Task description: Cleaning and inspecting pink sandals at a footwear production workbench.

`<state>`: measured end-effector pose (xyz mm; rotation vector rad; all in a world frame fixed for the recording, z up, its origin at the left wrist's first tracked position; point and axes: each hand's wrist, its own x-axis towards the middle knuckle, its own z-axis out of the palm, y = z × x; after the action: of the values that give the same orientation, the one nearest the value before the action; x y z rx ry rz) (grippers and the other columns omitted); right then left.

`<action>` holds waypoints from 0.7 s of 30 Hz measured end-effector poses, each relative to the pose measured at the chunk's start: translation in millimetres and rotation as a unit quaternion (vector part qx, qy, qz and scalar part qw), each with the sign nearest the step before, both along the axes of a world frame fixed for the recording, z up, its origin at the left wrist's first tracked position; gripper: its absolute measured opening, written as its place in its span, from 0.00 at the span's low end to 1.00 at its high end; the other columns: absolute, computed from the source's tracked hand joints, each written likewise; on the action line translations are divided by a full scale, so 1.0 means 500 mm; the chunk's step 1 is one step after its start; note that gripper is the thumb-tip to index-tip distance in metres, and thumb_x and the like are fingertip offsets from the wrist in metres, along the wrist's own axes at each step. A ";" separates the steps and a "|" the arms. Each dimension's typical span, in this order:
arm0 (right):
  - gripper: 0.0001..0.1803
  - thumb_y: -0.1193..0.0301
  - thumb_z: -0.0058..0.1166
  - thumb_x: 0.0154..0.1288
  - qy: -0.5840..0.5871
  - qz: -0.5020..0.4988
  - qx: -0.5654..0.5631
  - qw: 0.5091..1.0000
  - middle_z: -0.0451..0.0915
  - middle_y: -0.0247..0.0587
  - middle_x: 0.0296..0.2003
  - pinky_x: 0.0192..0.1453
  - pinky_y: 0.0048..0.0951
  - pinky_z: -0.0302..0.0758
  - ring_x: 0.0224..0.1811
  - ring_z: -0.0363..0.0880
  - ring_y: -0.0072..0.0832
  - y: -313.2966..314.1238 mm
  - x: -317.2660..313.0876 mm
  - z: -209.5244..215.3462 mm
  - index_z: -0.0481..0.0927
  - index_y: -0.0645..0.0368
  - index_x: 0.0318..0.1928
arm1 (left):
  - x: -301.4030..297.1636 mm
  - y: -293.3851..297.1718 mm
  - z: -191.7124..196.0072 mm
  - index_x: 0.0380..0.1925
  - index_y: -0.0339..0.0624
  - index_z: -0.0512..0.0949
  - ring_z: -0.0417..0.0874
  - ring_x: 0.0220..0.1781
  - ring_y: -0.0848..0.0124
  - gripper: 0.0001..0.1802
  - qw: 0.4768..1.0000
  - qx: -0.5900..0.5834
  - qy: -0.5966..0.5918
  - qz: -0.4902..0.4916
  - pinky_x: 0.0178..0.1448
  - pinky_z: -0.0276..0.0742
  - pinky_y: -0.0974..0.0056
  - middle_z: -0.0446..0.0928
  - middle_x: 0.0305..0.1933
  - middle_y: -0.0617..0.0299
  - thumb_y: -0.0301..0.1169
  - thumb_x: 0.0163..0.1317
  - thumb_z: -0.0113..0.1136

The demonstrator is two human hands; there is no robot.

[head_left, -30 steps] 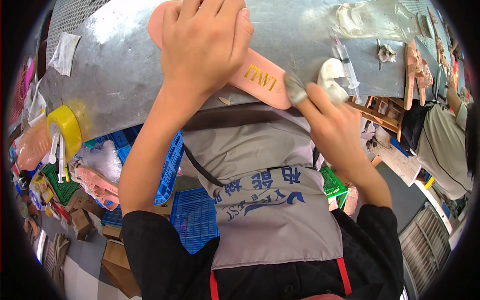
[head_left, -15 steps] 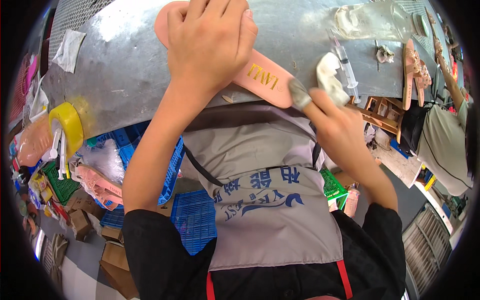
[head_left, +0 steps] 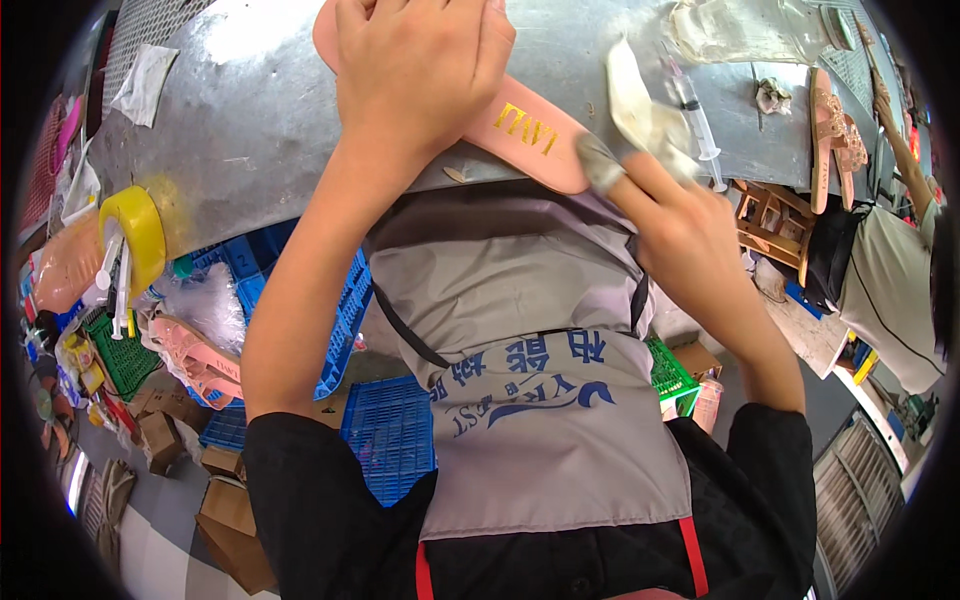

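- Stamped in gold Latin capitals on the pink sole [head_left: 518, 122], in one short line towards its lower end.
- Printed in dark blue on the grey apron [head_left: 560, 470]: in large East Asian characters along the upper row, in slanting Latin capitals below, beside a curved, sweeping emblem.
- Lettered in small type near the lower end of the pink sandal [head_left: 822, 140] at the right; too small to read surely.
- Lettered likewise on the pink sandals [head_left: 198, 360] at lower left.
- Marked with one small dark numeral on the blue crate [head_left: 268, 262].

Footwear workshop | metal workbench [head_left: 240, 130] | pink sole [head_left: 530, 135] | strapped sandals [head_left: 823, 135] | syringe [head_left: 695, 115] | blue crate [head_left: 388, 435] | cardboard box [head_left: 238, 540]
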<state>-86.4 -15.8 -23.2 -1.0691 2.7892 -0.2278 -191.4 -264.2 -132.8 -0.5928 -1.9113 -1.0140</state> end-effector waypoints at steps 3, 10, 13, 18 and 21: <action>0.17 0.77 0.57 0.58 0.007 -0.017 -0.008 1.000 0.76 0.35 0.38 0.29 0.37 0.80 0.25 0.83 0.39 -0.007 -0.011 -0.006 0.83 0.53 0.49 | 0.051 -0.001 0.106 0.31 0.46 0.78 0.77 0.43 0.59 0.06 0.949 -0.246 -0.169 0.103 0.54 0.66 0.52 0.75 0.36 0.59 0.33 0.67 0.57; 0.19 0.79 0.58 0.57 -0.006 -0.047 -0.008 0.999 0.76 0.35 0.38 0.29 0.40 0.80 0.27 0.85 0.39 -0.013 0.010 -0.005 0.83 0.53 0.50 | 0.054 -0.002 0.112 0.31 0.46 0.78 0.77 0.43 0.59 0.06 0.950 -0.238 -0.177 0.094 0.54 0.66 0.52 0.76 0.35 0.59 0.33 0.67 0.57; 0.20 0.80 0.57 0.57 0.008 -0.047 -0.036 0.998 0.76 0.35 0.38 0.29 0.40 0.80 0.28 0.85 0.39 -0.017 0.004 -0.018 0.83 0.53 0.51 | 0.054 0.004 0.108 0.31 0.46 0.78 0.77 0.43 0.59 0.06 0.954 -0.228 -0.172 0.094 0.54 0.67 0.52 0.76 0.35 0.59 0.33 0.67 0.57; 0.22 0.81 0.55 0.58 0.003 -0.037 -0.042 0.998 0.76 0.36 0.38 0.30 0.41 0.80 0.30 0.85 0.40 -0.009 0.005 -0.016 0.82 0.55 0.54 | 0.051 0.005 0.109 0.30 0.46 0.78 0.78 0.43 0.59 0.06 0.958 -0.212 -0.160 0.105 0.54 0.67 0.52 0.76 0.34 0.60 0.32 0.67 0.56; 0.23 0.81 0.55 0.58 0.005 -0.034 -0.038 0.999 0.76 0.36 0.38 0.30 0.40 0.80 0.29 0.84 0.40 -0.011 0.005 -0.021 0.82 0.55 0.56 | 0.049 0.004 0.102 0.30 0.46 0.78 0.78 0.42 0.59 0.06 0.958 -0.224 -0.147 0.106 0.53 0.67 0.52 0.76 0.34 0.60 0.32 0.67 0.56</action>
<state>-83.7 -21.2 -33.5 -0.9938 2.8492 -0.3397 -166.9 -262.4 -81.9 -0.4910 -2.4382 -0.5501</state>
